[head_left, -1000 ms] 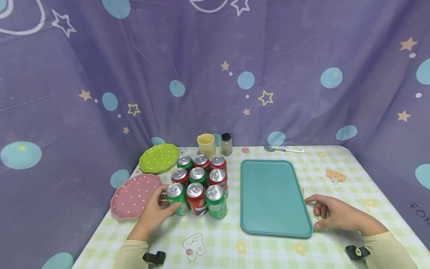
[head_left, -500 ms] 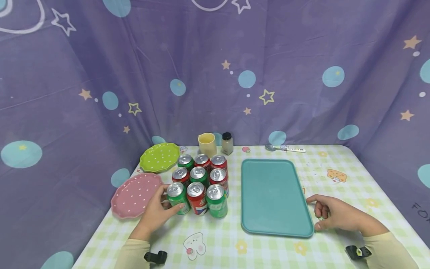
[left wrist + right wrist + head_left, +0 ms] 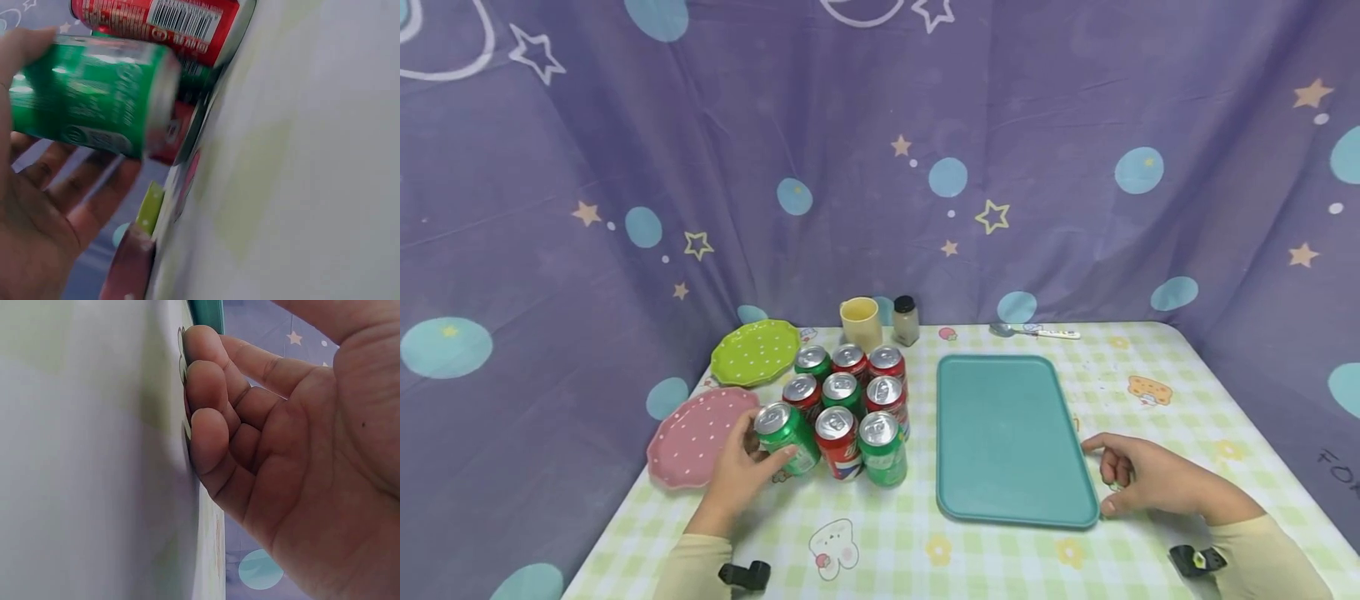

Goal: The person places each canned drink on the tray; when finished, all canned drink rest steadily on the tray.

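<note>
Green can (image 3: 799,437) gripped by left hand (image 3: 737,473), top since tilted toward nine o'clock, away from red can (image 3: 841,454) at three o'clock, right hand (image 3: 1153,479) unmoved, loosely curled, nothing held, at four o'clock of tray (image 3: 1011,442)

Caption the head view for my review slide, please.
Left hand holds a tilted green can beside eight upright cans; right hand rests beside the teal tray.

Green cylindrical metal can (image 3: 796,437): glossy painted wall, shiny bare top. Red cylindrical metal can (image 3: 841,452): same gloss. Teal rectangular tray (image 3: 1009,442): plastic-looking, smooth, satin-matt. Pink scalloped dotted plate (image 3: 696,442): glazed-looking, glossy. Yellow cylindrical cup (image 3: 862,327): smooth. Purple star-print cloth backdrop (image 3: 835,100): matt, creased.
</note>
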`<state>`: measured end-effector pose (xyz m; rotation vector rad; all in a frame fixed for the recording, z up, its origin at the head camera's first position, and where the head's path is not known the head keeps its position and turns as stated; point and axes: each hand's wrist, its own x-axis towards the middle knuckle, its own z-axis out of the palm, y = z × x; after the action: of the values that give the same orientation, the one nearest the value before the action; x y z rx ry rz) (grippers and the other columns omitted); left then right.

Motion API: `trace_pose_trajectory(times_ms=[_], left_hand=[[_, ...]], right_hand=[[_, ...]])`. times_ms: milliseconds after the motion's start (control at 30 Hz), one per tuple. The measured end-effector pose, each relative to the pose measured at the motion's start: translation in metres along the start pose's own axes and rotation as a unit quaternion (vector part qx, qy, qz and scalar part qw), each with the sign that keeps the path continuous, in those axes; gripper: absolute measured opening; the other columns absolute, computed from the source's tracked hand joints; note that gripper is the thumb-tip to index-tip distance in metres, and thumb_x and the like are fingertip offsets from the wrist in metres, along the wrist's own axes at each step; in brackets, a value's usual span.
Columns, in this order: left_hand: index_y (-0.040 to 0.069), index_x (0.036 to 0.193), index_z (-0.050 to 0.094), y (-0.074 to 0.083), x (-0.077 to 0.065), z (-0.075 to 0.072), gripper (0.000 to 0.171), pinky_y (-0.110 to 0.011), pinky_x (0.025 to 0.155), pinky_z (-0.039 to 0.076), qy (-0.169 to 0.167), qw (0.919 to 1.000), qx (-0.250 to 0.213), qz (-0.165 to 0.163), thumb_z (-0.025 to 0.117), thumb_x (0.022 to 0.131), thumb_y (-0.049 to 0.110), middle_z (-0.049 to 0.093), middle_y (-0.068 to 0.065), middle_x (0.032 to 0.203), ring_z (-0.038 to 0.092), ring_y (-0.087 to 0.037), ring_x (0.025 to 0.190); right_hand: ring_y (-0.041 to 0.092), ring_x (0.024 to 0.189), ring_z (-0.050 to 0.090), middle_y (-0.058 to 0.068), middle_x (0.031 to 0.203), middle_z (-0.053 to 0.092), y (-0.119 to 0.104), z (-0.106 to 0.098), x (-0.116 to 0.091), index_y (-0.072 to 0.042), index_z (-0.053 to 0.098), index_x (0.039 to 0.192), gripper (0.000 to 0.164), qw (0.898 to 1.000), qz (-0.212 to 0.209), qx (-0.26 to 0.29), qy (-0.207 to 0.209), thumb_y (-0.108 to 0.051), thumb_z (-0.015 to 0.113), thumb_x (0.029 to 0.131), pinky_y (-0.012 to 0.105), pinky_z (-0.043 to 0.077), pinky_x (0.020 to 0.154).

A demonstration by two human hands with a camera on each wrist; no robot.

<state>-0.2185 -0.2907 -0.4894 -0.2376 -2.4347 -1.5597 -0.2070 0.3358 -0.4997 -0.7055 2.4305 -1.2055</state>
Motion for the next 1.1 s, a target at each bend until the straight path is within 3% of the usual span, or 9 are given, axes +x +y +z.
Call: trace_pose_trajectory(times_ms=[167,333,567,700,833,1100], left_hand=[[0.003,0.140,0.052,0.013,-0.002,-0.010,0.063,-0.020,0.082,0.056,0.069,0.9972,-0.003,0.030,0.086,0.086,0.002,0.064,-0.007,0.122,0.065,-0.011,0.101],[0.001,0.138,0.055,0.033,-0.003,-0.018,0.065,-0.018,0.074,0.054,0.137,0.9880,-0.006,0.072,0.085,0.081,-0.008,0.064,0.004,0.115,0.064,-0.010,0.097],[0.000,0.137,0.056,0.080,-0.001,-0.013,0.066,-0.018,0.074,0.056,0.171,0.9764,-0.030,0.129,0.084,0.078,-0.013,0.066,0.003,0.117,0.068,-0.012,0.096],[0.001,0.137,0.056,0.112,0.002,0.006,0.066,-0.019,0.075,0.058,0.158,0.9748,-0.045,0.151,0.085,0.080,-0.010,0.066,0.001,0.120,0.069,-0.014,0.097],[0.002,0.137,0.056,0.136,0.009,0.034,0.065,-0.022,0.075,0.059,0.133,0.9749,-0.076,0.161,0.087,0.080,-0.005,0.067,-0.002,0.123,0.068,-0.018,0.100],[0.013,0.138,0.057,0.160,0.024,0.100,0.063,-0.035,0.077,0.063,0.065,0.9756,-0.114,0.176,0.090,0.084,0.011,0.064,-0.004,0.125,0.066,-0.023,0.109]], right_hand=[[0.017,0.074,0.054,0.009,0.095,0.058,-0.002,0.001,0.001,0.004,0.051,0.140,0.077,1.000,0.000,0.005,-0.001,-0.024,0.092,0.080,0.031,0.047,0.062],[0.019,0.073,0.053,0.009,0.095,0.058,-0.003,0.003,0.002,0.006,0.051,0.140,0.078,1.000,-0.003,0.008,0.001,-0.022,0.092,0.080,0.030,0.046,0.062],[0.018,0.073,0.053,0.009,0.095,0.058,-0.001,0.003,0.001,0.005,0.051,0.141,0.078,1.000,0.003,0.008,0.005,-0.020,0.093,0.080,0.030,0.046,0.061],[0.017,0.073,0.053,0.009,0.094,0.058,-0.001,0.002,0.001,0.005,0.051,0.141,0.079,1.000,0.004,0.007,0.005,-0.021,0.093,0.080,0.030,0.046,0.061],[0.016,0.074,0.053,0.009,0.094,0.058,-0.002,0.002,0.001,0.005,0.051,0.140,0.079,1.000,0.002,0.001,0.009,-0.022,0.093,0.079,0.029,0.046,0.062],[0.016,0.074,0.054,0.009,0.094,0.058,-0.003,0.002,0.000,0.006,0.052,0.140,0.080,1.000,0.003,-0.002,0.007,-0.023,0.094,0.078,0.029,0.046,0.062]])
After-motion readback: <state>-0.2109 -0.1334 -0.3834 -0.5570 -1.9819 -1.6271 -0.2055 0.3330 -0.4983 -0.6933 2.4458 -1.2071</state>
